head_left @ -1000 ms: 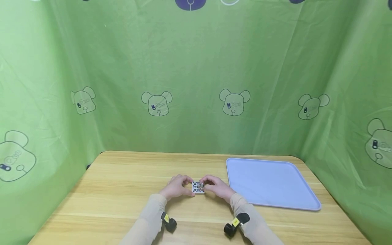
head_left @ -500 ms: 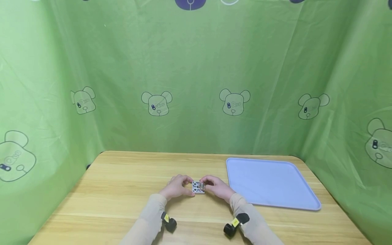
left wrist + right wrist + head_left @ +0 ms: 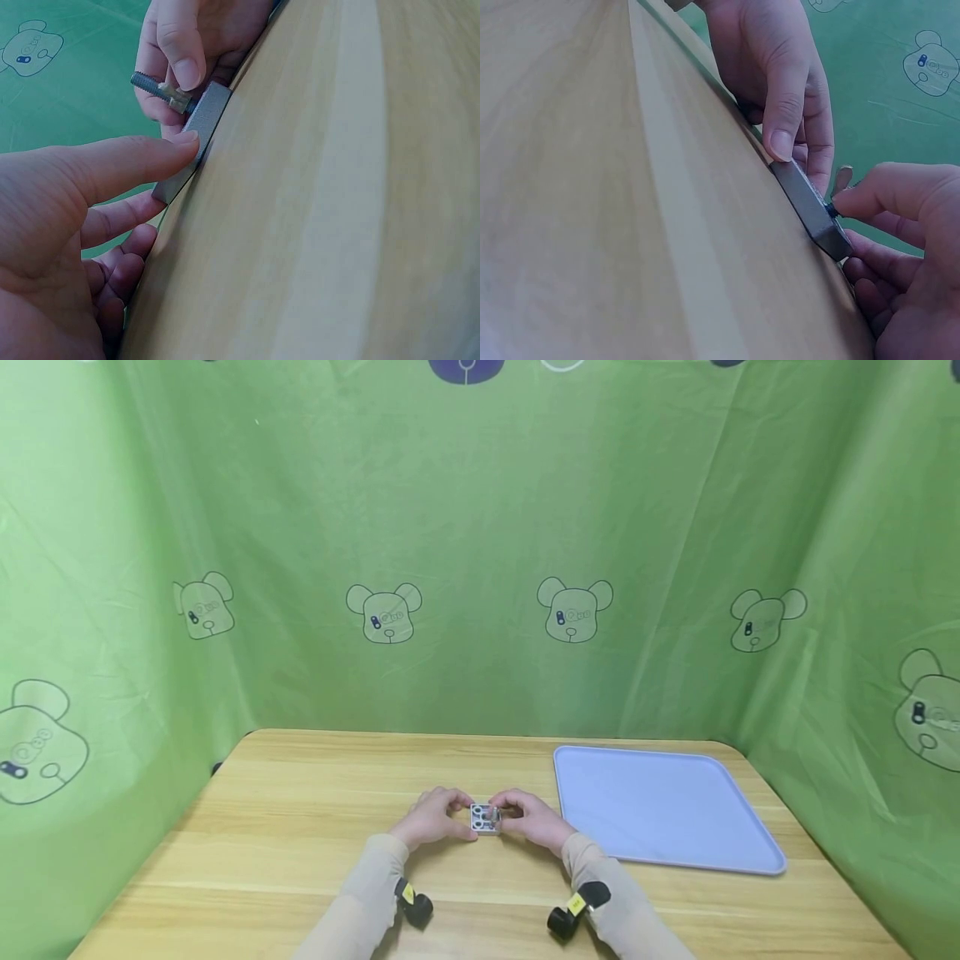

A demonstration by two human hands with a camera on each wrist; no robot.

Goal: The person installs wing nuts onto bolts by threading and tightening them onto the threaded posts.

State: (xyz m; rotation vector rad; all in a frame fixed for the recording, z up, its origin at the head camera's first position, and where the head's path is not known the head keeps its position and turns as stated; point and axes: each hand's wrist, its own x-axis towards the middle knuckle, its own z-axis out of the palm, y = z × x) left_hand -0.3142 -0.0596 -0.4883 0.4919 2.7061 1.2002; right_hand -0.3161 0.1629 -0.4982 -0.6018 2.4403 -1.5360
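Note:
A small grey metal block with round holes in its top lies on the table between the two hands. My left hand holds its left end, thumb on the near side and fingers on the far side. A threaded bolt stands up from the block's right part and carries a wing nut. My right hand pinches at the wing nut with thumb and forefinger. In the right wrist view one wing of the wing nut shows past the thumb, which hides the rest.
A pale lilac tray lies to the right on the wooden table. Green cloth with bear heads hangs behind and at both sides. A black wrist camera sits on the left sleeve, another black camera on the right.
The wing nut shows at a different angle under my right fingers, which have shifted slightly. My left hand and the block stay in place.

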